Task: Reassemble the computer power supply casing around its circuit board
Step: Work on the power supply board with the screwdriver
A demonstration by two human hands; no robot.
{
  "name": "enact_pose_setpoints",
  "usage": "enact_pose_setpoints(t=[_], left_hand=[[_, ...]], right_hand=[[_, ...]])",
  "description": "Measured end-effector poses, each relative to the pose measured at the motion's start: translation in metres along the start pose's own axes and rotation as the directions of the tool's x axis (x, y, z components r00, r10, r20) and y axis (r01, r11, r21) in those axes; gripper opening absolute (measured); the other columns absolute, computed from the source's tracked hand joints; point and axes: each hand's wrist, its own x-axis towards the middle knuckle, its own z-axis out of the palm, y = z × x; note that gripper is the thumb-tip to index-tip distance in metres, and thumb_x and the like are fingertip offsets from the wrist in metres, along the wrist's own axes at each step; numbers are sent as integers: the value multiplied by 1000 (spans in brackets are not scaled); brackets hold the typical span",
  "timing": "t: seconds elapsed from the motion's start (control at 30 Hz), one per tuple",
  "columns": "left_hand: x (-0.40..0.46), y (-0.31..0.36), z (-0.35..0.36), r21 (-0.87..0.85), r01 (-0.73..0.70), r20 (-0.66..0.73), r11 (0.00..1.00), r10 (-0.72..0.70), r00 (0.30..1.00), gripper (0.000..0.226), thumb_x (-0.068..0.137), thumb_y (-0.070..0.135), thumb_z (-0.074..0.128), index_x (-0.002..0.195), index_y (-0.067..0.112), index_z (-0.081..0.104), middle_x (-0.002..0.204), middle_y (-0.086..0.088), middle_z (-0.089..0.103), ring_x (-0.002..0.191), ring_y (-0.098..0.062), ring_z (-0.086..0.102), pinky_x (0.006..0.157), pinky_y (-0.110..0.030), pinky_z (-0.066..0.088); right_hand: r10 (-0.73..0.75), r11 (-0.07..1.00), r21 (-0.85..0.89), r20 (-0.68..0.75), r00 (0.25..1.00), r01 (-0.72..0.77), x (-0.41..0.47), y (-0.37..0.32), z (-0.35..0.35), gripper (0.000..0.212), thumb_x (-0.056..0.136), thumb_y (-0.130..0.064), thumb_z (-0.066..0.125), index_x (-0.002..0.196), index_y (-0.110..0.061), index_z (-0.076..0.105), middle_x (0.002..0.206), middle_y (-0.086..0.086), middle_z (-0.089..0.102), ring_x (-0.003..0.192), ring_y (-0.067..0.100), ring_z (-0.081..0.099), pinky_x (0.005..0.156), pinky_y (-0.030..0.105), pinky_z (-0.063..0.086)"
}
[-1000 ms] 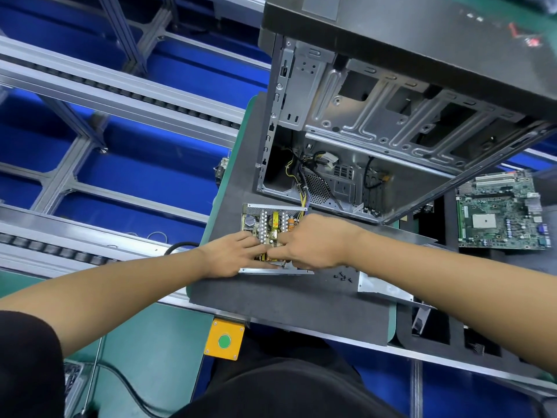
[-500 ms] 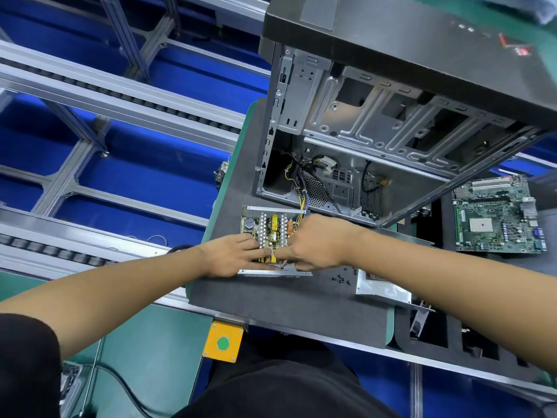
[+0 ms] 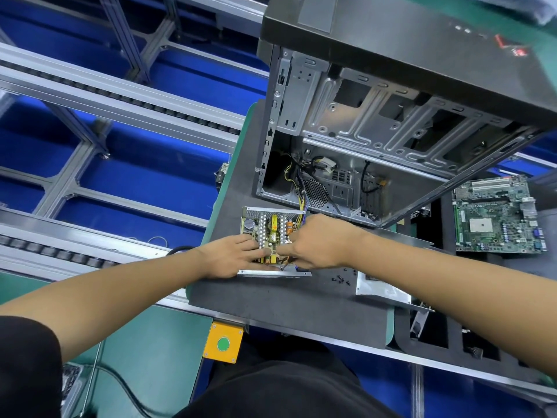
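Note:
The power supply's circuit board (image 3: 271, 229), yellow-green with heat sinks and coils, lies in its open metal casing base (image 3: 272, 273) on the dark grey mat (image 3: 271, 300). My left hand (image 3: 233, 256) rests on the board's near left part with fingers stretched over it. My right hand (image 3: 316, 241) covers the board's right side, its fingers curled down onto the board and its thumb meeting the left fingertips. What the right fingers touch is hidden. A silver casing cover (image 3: 381, 291) lies to the right, partly under my right forearm.
An open computer tower case (image 3: 391, 122) stands just behind the board, cables running from it. Several small black screws (image 3: 340, 279) lie on the mat. A green motherboard (image 3: 497, 218) sits at right. A yellow box with a green button (image 3: 223, 343) hangs at the table's front edge.
Both hands stay on the board. My right hand has shifted slightly, its thumb now nearer the left fingertips.

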Motion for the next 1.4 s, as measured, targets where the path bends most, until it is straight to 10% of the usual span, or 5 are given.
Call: enact_pose_setpoints(t=[0.4,0.73,0.93,1.17,1.4], left_hand=[[-2,-2,-2,-47,-12,18,999,13,1000,72,81,10,34,148,28,51,131,-4,62,97,-23,56,96,-34,42],[-29,-10,3,-250,-10,-365,968,-85,927,38,90,7,63,124,23,64,128,-4,58,107,-24,54,96,-34,41],[2,12,-34,-706,226,-211,671,-504,837,28,101,51,48,108,25,52,105,9,47,94,-11,37,85,-26,30],[42,45,-53,-931,316,72,185,-754,652,29,73,62,71,93,41,68,89,16,75,83,-9,67,70,-25,39],[44,50,-47,-923,297,15,246,-747,665,35,85,59,59,94,27,70,82,8,74,77,-12,65,74,-33,41]], right_hand=[[-69,995,-62,69,995,73,2,-5,1,23,106,-27,34,126,-20,43,92,7,58,63,29,52,68,45,52],[-7,999,-35,37,999,8,3,-10,2,47,93,-17,48,132,-19,22,70,4,59,52,26,50,59,41,52],[36,992,-125,41,999,-31,5,-4,2,38,103,-42,44,128,-14,43,80,6,67,57,26,44,53,34,31],[105,987,-129,51,993,-98,8,-18,1,42,101,-47,46,121,-10,49,84,9,70,67,29,64,55,35,38],[-113,991,-69,4,994,113,-2,-8,1,15,106,-28,34,120,-25,37,97,8,61,59,30,55,57,41,52]])
